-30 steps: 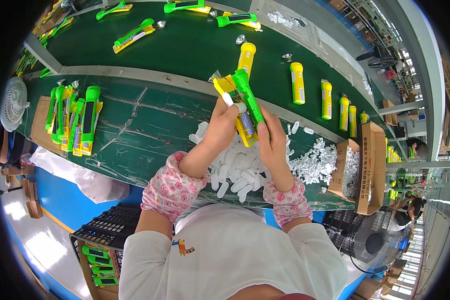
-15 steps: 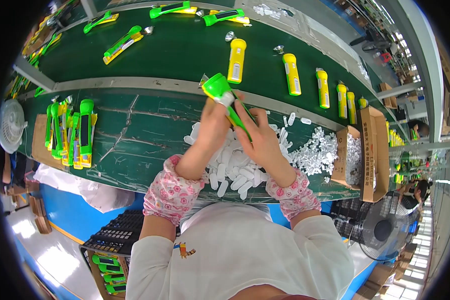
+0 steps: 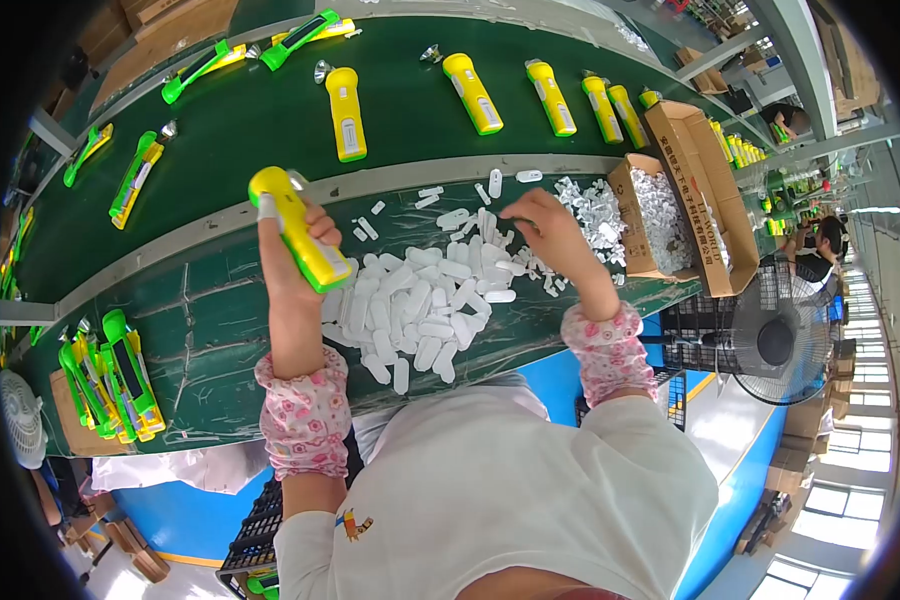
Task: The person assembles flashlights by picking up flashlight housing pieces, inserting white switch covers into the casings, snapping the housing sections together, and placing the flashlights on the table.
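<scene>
My left hand [image 3: 288, 285] is wrapped round a yellow flashlight [image 3: 308, 238], tilted with its wide head up and to the left. A shiny reflector cup shows beside the head, partly behind my fingers. My right hand [image 3: 555, 238] hovers above the right side of a heap of white oval plastic covers [image 3: 405, 310]. Its fingers are curled in, thumb and fingertips close together; whatever is between them is too small to make out. Just past those fingertips lie a few loose white covers [image 3: 495, 183] and a pile of small white pieces [image 3: 595, 215].
Yellow flashlights [image 3: 472, 95] and green-and-yellow ones [image 3: 135, 180] lie along the green belt [image 3: 240, 130] beyond the bench. Several green-and-yellow flashlights [image 3: 125, 375] rest on cardboard at left. A carton [image 3: 705, 200] with small white parts stands at right, near a black fan [image 3: 770, 345].
The flashlight has turned over from its green side to its yellow side and moved left in my left hand. My right hand has let go and moved right, over the white parts. The view has shifted.
</scene>
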`<state>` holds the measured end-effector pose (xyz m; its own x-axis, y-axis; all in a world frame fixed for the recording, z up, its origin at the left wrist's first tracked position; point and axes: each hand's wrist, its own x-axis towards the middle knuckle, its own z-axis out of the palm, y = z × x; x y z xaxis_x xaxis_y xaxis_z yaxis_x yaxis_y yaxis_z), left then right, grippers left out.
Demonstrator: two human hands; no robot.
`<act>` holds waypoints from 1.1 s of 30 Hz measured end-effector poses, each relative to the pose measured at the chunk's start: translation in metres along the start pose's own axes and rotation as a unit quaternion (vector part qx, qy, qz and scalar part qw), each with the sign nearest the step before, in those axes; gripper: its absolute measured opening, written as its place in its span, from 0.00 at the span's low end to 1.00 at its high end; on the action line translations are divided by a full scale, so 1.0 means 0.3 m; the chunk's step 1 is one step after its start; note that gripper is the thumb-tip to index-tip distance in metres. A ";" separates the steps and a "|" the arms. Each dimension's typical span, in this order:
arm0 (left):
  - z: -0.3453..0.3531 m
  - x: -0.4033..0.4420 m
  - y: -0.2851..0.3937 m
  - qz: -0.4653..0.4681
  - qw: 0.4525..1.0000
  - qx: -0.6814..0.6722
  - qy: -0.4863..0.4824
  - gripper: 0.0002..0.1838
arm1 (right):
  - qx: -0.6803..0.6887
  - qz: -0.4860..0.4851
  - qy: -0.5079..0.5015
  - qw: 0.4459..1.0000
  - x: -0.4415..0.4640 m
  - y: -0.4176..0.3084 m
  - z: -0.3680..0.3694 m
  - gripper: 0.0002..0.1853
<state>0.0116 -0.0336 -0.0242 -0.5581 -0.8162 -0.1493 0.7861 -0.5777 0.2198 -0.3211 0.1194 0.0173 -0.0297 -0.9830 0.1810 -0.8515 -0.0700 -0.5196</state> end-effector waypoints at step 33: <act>0.085 -0.038 -0.166 0.173 0.869 0.454 -0.094 0.26 | 0.346 -0.124 -0.030 0.930 0.357 -0.404 0.184 0.07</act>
<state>-0.0278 0.0047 -0.0090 -0.4297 -0.8761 0.2186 0.4299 0.0144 0.9028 -0.1922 0.0131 0.0537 0.1688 -0.9284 0.3309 -0.2880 -0.3675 -0.8843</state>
